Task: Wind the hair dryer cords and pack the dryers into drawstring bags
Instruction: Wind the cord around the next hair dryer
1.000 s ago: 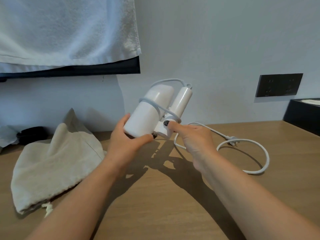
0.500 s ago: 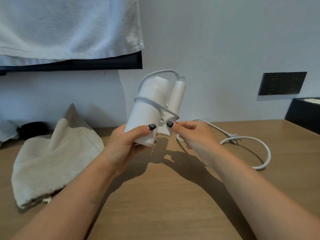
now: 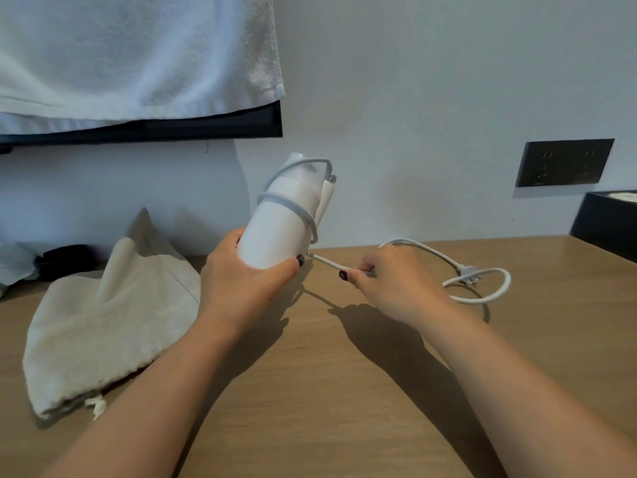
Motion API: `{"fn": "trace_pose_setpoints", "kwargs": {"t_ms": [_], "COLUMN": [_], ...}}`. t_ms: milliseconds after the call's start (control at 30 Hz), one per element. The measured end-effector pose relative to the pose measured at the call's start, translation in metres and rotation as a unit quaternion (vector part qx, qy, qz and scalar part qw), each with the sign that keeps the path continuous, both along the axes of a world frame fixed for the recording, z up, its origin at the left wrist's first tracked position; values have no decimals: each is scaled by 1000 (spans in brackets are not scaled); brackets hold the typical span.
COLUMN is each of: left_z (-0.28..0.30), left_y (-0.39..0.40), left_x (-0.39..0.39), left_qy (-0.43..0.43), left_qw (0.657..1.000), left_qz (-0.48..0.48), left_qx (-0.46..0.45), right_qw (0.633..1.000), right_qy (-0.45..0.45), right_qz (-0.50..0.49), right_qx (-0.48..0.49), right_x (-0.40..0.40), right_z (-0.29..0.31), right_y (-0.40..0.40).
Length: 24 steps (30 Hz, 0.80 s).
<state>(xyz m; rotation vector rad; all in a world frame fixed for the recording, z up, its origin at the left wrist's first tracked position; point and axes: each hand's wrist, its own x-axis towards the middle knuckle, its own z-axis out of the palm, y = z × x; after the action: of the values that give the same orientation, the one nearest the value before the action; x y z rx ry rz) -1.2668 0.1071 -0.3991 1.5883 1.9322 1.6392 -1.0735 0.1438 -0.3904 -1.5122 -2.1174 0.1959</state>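
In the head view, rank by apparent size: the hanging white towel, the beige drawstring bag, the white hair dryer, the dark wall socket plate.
1. Hanging white towel
2. Beige drawstring bag
3. White hair dryer
4. Dark wall socket plate

The towel is cut off by the frame; the dryer is nearer, so its rank over the plate is unsure.

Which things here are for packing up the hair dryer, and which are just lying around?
For the job:
hair dryer, gripped by the left hand
cord, pinched by the right hand
drawstring bag

Just lying about:
white towel
wall socket panel
black box
small black thing behind the bag
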Motion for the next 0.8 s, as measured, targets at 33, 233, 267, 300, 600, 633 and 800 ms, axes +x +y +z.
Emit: {"fn": "trace_pose_setpoints", "kwargs": {"t_ms": [33,233,267,300,600,633,800], "left_z": [-1,-10,-11,-12,-14,-13,-12], "left_y": [0,0,2,3,5,5,5], "left_x": [1,2,1,1,5,6,9], "left_qy": [27,220,243,265,396,409,470], "left_qw": [1000,971,965,959,910,903,861], "left_qz": [8,-54,-60,-60,-32,-26,-8], "left_qx": [-1,79,83,83,116,130,193], "right_qw": [1000,984,969,951,877,867,832], "right_qy": [7,166,231,288,438,452,505], "right_qz": [-2,-5,-1,0,20,17,42], "right_qx": [-1,-67,-91,-112,-198,-207,-227], "right_x": [-2,-9,-10,-12,-23,-22,-19], "right_z": [-1,-4,-1,2,1,1,6], "right_y": [0,-1,-2,-4,-8,-8,-15]}}
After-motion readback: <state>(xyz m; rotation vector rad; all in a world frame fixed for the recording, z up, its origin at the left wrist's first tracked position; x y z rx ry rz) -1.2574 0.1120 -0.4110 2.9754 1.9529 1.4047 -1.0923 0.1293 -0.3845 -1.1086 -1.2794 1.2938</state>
